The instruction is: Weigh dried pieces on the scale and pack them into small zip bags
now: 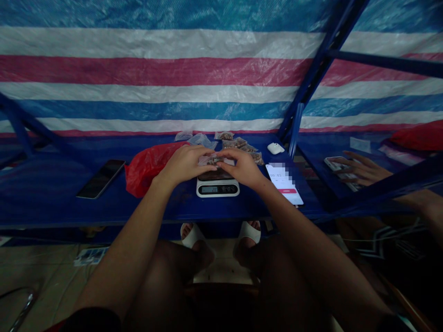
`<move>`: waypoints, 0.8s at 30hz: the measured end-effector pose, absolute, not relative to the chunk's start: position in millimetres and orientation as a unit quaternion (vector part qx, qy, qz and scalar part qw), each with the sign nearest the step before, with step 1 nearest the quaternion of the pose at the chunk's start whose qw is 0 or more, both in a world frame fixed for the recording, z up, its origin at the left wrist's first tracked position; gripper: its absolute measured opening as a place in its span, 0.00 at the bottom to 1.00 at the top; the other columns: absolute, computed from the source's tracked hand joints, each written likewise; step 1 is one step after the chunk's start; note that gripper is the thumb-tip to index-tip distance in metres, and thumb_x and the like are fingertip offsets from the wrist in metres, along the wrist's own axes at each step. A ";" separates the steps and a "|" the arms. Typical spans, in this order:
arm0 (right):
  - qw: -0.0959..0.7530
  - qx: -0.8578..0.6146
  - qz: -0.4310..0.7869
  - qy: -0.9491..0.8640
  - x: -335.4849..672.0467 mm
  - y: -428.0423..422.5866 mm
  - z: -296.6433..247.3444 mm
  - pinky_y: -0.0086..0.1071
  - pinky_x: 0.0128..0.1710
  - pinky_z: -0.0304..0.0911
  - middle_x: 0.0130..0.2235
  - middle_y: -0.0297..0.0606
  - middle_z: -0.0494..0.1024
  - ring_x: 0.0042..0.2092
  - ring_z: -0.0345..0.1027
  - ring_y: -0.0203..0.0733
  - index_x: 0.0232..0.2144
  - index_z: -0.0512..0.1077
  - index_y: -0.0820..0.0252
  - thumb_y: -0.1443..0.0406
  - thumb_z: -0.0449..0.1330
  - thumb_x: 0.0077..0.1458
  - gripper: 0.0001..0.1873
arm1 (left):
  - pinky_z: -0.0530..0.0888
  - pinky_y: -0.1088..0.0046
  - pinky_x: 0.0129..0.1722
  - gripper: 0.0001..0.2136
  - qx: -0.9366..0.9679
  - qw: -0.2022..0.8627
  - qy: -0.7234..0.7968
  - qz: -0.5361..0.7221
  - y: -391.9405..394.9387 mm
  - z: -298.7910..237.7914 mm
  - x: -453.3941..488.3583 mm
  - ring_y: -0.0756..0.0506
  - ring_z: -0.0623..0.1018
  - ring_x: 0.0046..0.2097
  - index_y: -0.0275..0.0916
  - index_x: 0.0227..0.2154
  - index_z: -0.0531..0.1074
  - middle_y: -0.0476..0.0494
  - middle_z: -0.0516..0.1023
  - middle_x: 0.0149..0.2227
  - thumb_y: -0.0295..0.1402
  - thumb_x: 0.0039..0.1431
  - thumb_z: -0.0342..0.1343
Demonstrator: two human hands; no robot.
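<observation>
My left hand (187, 163) and my right hand (242, 168) meet over a small white digital scale (218, 190). Between their fingers is a small clear plastic bag (206, 160) with some brownish pieces in it. Both hands are closed on the bag's sides, thumbs in front. The scale's display is lit, and its dark top plate is partly hidden by the bag and fingers. Just left of my left hand lies a crumpled red plastic bag (148, 166). Several filled clear packets (244, 145) lie behind my right hand, near empty-looking clear bags (201, 139).
A dark phone (101, 179) lies at left, a lit phone (284, 183) at right, below a white earbud case (276, 148). Blue metal posts (308, 78) and a striped sheet (155, 69) stand behind the blue table. At far right, another person's hand (363, 169) is over a phone.
</observation>
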State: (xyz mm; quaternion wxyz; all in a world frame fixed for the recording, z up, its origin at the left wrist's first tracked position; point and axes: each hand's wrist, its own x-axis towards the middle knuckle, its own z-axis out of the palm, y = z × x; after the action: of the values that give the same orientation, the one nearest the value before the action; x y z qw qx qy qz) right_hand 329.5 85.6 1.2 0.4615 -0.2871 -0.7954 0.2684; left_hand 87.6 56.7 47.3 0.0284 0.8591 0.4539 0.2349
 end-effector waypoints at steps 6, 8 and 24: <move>0.464 -0.272 0.297 -0.789 327.2 85.3 18.4 0.53 0.62 0.76 0.53 0.41 0.87 0.58 0.79 0.55 0.47 0.87 0.50 0.62 0.70 0.63 0.10 | 0.77 0.54 0.63 0.26 0.830 0.061 0.453 0.320 52.9 44.3 90.9 0.34 0.85 0.57 0.42 0.61 0.82 0.37 0.87 0.57 0.49 0.65 0.70; 0.461 -0.269 0.304 -0.789 325.7 85.4 24.5 0.54 0.63 0.76 0.54 0.41 0.87 0.59 0.79 0.55 0.47 0.87 0.50 0.63 0.70 0.63 0.11 | 0.77 0.53 0.63 0.26 0.818 0.073 0.455 0.344 52.6 41.4 93.5 0.35 0.85 0.57 0.41 0.62 0.81 0.37 0.87 0.59 0.48 0.66 0.69; 0.464 -0.276 0.309 -0.783 317.4 95.9 56.5 0.52 0.59 0.78 0.54 0.40 0.88 0.55 0.81 0.55 0.51 0.87 0.51 0.61 0.74 0.59 0.17 | 0.79 0.52 0.65 0.29 0.755 0.108 0.454 0.460 53.6 24.8 104.9 0.35 0.82 0.64 0.38 0.68 0.72 0.31 0.81 0.65 0.36 0.65 0.68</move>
State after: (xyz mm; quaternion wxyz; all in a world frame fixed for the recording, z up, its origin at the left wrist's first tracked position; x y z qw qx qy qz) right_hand 317.4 95.9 56.5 0.4637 -0.2761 -0.7830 0.3093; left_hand 104.9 53.6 24.8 0.1079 0.7552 0.4541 0.4602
